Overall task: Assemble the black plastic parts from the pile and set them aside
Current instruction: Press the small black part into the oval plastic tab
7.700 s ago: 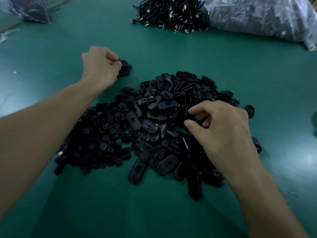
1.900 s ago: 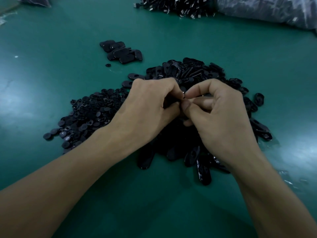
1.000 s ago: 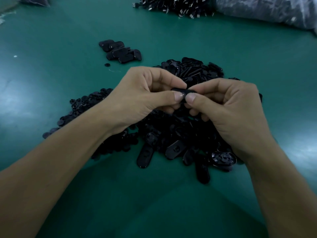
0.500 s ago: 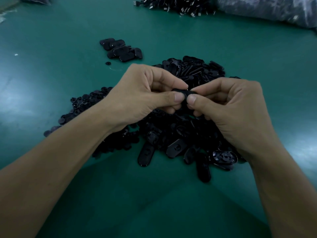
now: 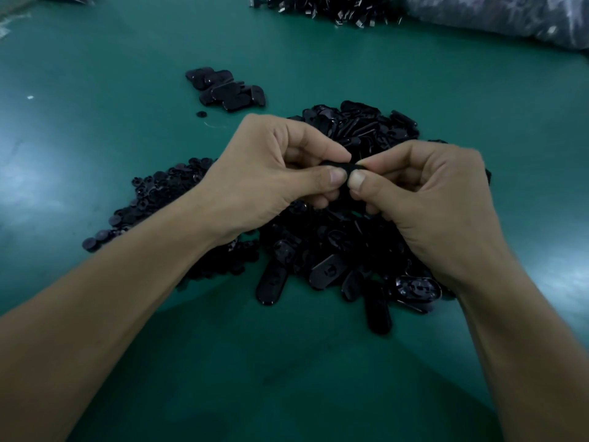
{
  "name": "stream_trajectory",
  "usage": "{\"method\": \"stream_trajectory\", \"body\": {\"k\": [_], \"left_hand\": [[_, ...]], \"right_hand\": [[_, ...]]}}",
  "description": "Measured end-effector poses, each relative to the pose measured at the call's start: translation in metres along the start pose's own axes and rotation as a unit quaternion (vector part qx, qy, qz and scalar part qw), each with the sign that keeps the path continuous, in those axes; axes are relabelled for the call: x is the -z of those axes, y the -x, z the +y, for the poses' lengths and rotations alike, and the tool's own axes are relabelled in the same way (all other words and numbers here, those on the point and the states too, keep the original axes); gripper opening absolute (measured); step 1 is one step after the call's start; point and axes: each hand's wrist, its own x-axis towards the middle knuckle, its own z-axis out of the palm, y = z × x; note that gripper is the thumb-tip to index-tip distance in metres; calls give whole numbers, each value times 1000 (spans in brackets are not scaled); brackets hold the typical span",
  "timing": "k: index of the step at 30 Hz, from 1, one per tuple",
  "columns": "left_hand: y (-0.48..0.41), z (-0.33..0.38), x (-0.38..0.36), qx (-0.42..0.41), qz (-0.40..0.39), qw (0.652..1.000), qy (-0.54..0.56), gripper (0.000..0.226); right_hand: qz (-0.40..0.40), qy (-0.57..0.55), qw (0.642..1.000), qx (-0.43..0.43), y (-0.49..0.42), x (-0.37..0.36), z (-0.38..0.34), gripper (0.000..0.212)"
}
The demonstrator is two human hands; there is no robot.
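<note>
- Left hand [image 5: 255, 177] and right hand [image 5: 436, 199] both pinched one black part [image 5: 345, 167], fingers clamped on it.
- The part hung above the pile [image 5: 334, 247] on the green tabletop [image 5: 95, 122].
- Assembled pieces [image 5: 228, 90] lay apart, beyond it.

Since my first look, my left hand [image 5: 264, 173] has come back from the small set-aside cluster [image 5: 228, 90] on the far left of the table [image 5: 95, 138], which now lies uncovered. My right hand [image 5: 436, 199] has lifted out of the pile [image 5: 360, 129] it was digging in. Two seconds ago the hands met low against the heap with their fingers bunched. They have since risen a little, and a black part [image 5: 341, 165] now shows pinched between them, thumbs tip to tip.
</note>
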Motion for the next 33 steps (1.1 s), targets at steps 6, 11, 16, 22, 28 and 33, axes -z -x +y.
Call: {"method": "stream_trajectory", "body": {"k": [6,11,16,22,28,33], "left_hand": [[0,-1,-2,-4,5,1000,-20,13],[0,-2,-3,-11,9,999,-38,13],[0,-2,-3,-14,17,997,-71,13],[-2,-4,-1,-20,28,994,-106,14],[-4,-10,2,-26,57,994,-91,15],[-15,-19,16,2,161,984,-73,17]], "right_hand": [[6,32,999,-7,0,-1,2,12],[15,41,999,-10,1,-1,4,12],[4,46,999,-9,1,0,5,10],[-5,46,999,-11,0,-2,7,9],[25,92,995,20,0,-5,7,15],[50,227,972,48,4,-5,10,30]]}}
